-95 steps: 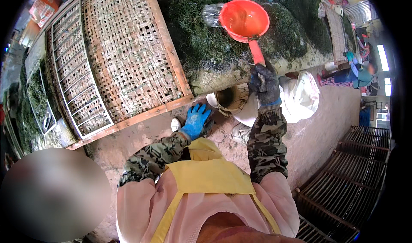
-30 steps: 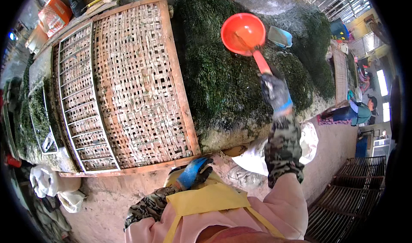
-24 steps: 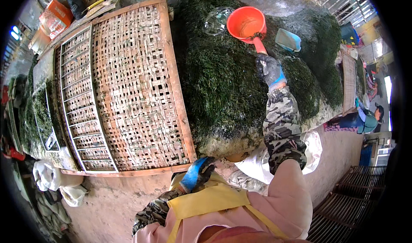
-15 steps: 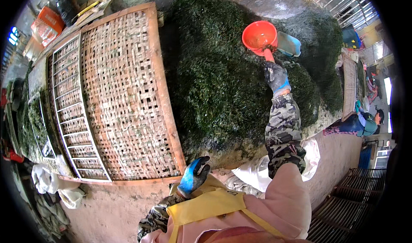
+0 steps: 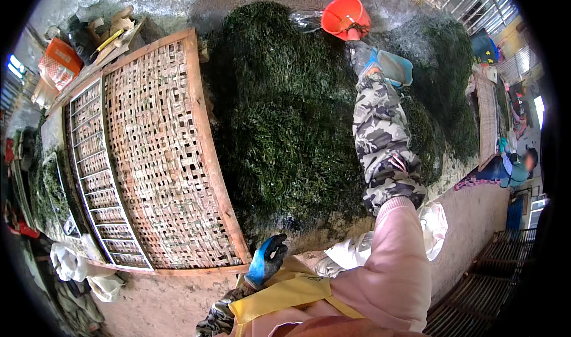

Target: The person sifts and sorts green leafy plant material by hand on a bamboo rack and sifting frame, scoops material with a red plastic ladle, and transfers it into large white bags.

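My right hand (image 5: 361,56), in a dark-palmed blue work glove, grips the short handle of a red plastic dipper (image 5: 342,13) at the far side. The dipper is tilted, and clear water (image 5: 306,20) shows at its left rim. Under my outstretched arm lies a big heap of wet, dark green seaweed (image 5: 285,117). Beside my right wrist sits a pale blue scoop-like container (image 5: 397,69). My left hand (image 5: 266,259), gloved in blue and black, hovers close to my body by the near corner of a woven frame (image 5: 160,152); its fingers are loosely curved and empty.
A white ladder-like rack (image 5: 107,176) lies along the woven frame's left part. More seaweed (image 5: 437,63) is piled to the right. White sacks (image 5: 351,251) rest below the heap. Another person (image 5: 514,167) works at the far right, near dark slatted racks (image 5: 491,277).
My right hand has carried the dipper farther away and left, tipping it; water now shows at its rim. My view has shifted slightly. My left hand stays near my body.
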`<action>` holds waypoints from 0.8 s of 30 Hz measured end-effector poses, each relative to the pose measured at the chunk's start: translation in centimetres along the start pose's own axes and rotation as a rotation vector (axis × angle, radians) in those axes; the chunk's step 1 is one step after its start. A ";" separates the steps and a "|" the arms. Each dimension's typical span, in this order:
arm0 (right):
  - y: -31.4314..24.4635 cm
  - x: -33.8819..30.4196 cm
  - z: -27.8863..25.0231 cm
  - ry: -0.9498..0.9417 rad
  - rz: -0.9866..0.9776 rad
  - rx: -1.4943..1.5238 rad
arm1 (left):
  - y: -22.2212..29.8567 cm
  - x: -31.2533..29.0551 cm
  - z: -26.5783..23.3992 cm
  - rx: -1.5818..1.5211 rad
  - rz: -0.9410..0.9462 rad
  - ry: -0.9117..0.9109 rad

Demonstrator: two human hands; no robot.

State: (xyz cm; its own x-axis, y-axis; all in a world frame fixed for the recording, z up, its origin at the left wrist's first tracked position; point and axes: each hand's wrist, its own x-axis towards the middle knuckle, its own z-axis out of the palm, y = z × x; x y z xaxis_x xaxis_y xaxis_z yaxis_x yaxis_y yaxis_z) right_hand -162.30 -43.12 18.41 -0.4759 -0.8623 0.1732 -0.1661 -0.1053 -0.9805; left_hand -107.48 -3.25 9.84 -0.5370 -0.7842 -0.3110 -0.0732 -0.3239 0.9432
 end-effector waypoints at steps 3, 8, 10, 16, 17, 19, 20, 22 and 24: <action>-0.1 -0.7 0.4 0.186 -0.043 -0.060 | 0.4 -0.1 -0.3 -0.061 -0.051 0.020; -1.9 -6.9 -1.9 0.234 -0.019 -0.110 | -0.3 0.2 -0.1 -0.108 -0.081 0.051; -3.7 -10.1 -3.7 0.195 0.011 -0.145 | 0.1 0.9 0.4 -0.129 -0.070 0.014; -5.8 -14.3 -1.6 -0.032 0.098 -0.183 | -0.7 2.0 1.2 -0.155 -0.056 -0.075; -5.6 -14.5 -1.6 -0.044 0.096 -0.182 | -0.7 2.1 1.4 -0.184 -0.070 -0.092; -3.9 -14.5 -3.1 -0.039 0.058 -0.208 | -0.3 2.2 1.7 -0.238 -0.102 -0.133; -3.2 -14.3 -3.6 -0.071 0.058 -0.185 | 0.1 2.2 1.8 -0.178 -0.069 -0.123; -4.9 -15.8 -5.2 -0.082 0.009 -0.081 | 0.4 2.4 1.9 -0.153 -0.053 -0.162; -7.1 -15.7 -3.6 -0.068 0.365 0.268 | -0.3 2.0 1.7 -0.080 -0.018 -0.096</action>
State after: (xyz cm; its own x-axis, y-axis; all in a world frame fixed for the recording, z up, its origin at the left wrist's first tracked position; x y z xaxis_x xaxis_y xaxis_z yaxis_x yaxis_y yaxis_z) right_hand -156.79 -27.02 22.99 -0.4027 -0.8962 -0.1861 0.2356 0.0950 -0.9672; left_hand -109.95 -3.82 9.16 -0.6146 -0.7248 -0.3113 -0.0186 -0.3813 0.9243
